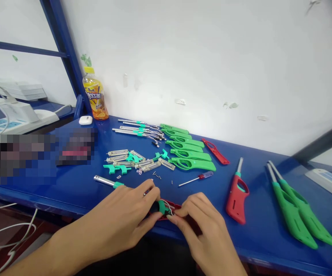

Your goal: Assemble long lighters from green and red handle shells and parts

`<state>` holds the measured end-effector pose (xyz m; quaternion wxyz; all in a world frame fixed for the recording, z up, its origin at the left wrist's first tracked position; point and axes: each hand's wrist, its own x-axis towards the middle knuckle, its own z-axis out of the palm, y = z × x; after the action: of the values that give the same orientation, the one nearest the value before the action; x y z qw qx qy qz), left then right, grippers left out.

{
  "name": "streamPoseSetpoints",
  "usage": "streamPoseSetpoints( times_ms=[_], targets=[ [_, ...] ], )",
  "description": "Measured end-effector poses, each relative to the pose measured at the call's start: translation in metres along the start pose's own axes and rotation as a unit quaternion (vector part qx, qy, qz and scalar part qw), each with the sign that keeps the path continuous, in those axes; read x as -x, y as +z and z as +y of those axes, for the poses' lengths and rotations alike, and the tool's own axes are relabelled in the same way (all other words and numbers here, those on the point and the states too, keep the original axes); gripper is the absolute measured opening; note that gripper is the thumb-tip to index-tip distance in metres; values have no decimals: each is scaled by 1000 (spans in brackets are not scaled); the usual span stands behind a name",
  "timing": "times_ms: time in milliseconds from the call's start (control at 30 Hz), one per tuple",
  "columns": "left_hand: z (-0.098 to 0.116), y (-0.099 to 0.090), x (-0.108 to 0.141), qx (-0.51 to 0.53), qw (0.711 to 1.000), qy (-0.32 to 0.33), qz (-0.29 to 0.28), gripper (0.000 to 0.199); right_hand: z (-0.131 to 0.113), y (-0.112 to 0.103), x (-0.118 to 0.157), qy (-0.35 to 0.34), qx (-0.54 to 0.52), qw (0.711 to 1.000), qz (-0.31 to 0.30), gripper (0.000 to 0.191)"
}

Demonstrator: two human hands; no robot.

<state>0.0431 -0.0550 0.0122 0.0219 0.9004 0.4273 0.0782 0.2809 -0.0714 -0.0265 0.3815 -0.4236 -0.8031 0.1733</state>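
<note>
Near the table's front edge, my left hand [128, 214] is closed around the red lighter shell [178, 206], thumb and fingers beside the green trigger [162, 207]. A thin white wire [170, 208] runs inside the shell. My right hand [204, 222] pinches at the shell's right end, fingertips by the wire; whether it grips the wire or the shell's edge is partly hidden. From beyond my left hand sticks a silver lighter tube [104, 180] with a green collar. Small screws [157, 176] lie just past my hands.
Clear fuel tanks [151, 166], green triggers [122, 169], wired metal tubes [128, 132] and green shells [193, 164] lie behind. Rightward are a screwdriver [197, 178], a red shell half [216, 151], a red lighter [237, 199] and two green lighters [295, 214]. A drink bottle [95, 96] stands back left.
</note>
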Motion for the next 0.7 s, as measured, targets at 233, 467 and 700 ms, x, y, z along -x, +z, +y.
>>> streamPoseSetpoints(
  times_ms=[233,467,700],
  targets=[
    [-1,3,4,11,1000,0,12,9,-1,4,0,9,9,1000,0,21],
    [0,-1,2,47,999,-12,-2,8,-3,4,0,19,10,999,24,20],
    [1,-7,2,26,999,-12,-43,10,-4,0,-1,17,2,1000,-22,23]
  ],
)
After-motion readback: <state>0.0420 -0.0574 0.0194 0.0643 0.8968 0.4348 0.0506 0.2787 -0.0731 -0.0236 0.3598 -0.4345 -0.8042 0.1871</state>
